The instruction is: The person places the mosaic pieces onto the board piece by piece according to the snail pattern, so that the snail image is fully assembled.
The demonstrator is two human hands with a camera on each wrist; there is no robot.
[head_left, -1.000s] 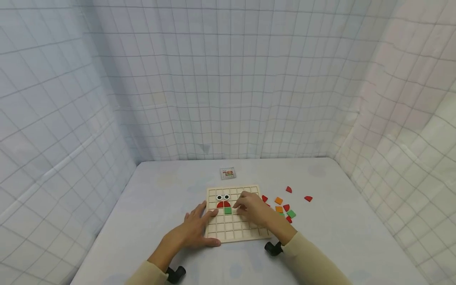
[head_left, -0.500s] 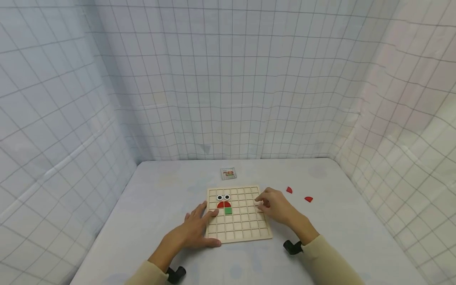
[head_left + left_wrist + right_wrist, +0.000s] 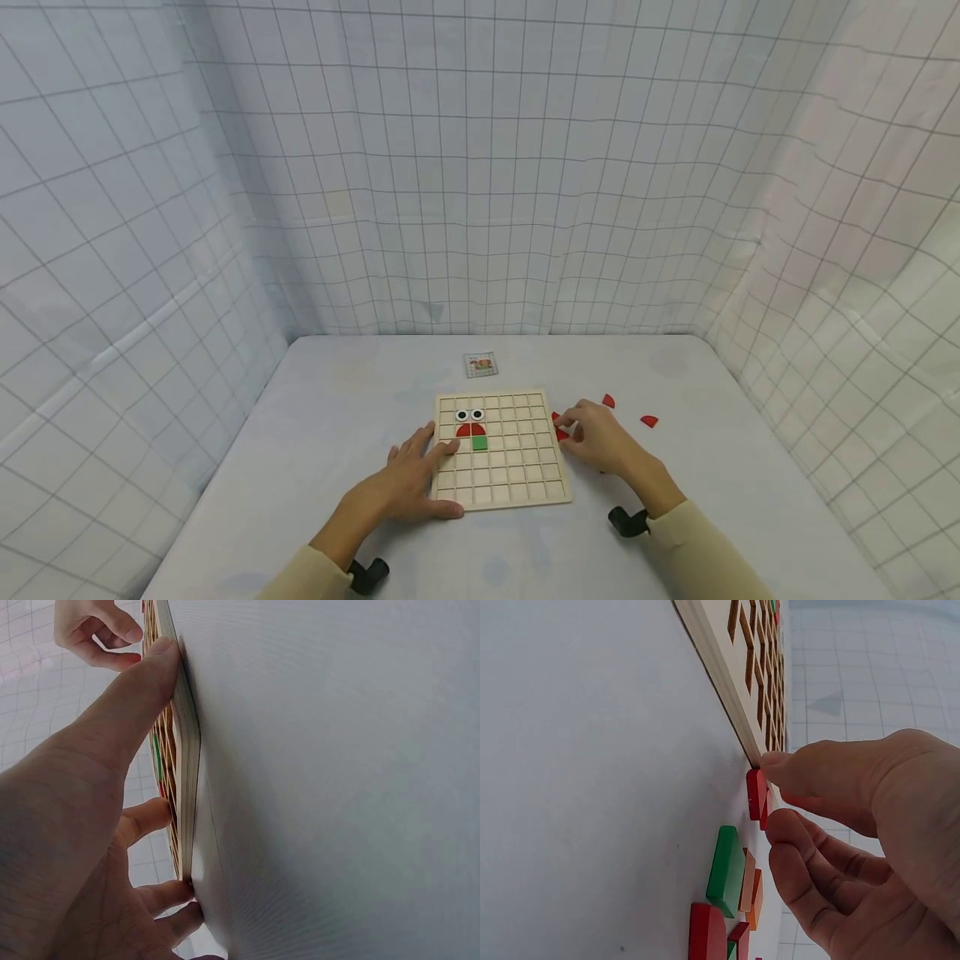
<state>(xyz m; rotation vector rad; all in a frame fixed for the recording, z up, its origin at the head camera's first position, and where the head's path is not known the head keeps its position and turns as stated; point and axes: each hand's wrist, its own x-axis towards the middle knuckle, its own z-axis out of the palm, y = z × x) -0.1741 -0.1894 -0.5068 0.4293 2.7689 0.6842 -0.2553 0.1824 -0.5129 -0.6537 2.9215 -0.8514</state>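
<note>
Pale wooden grid board (image 3: 517, 467), flat on worktop (image 3: 352, 392). Far left cells carry two eye tiles (image 3: 477, 415), white with black pupils; below, two red quarter-rounds (image 3: 463, 431) forming a dome; green square (image 3: 480, 442) under the right one. Left hand (image 3: 408, 483) rests along board's left side, thumb on near edge. Right hand (image 3: 596, 437), thumb and fingertips apart, at loose red pieces (image 3: 756, 793) beside right edge. Green block (image 3: 726, 870), orange pieces (image 3: 748, 881) near.
</note>
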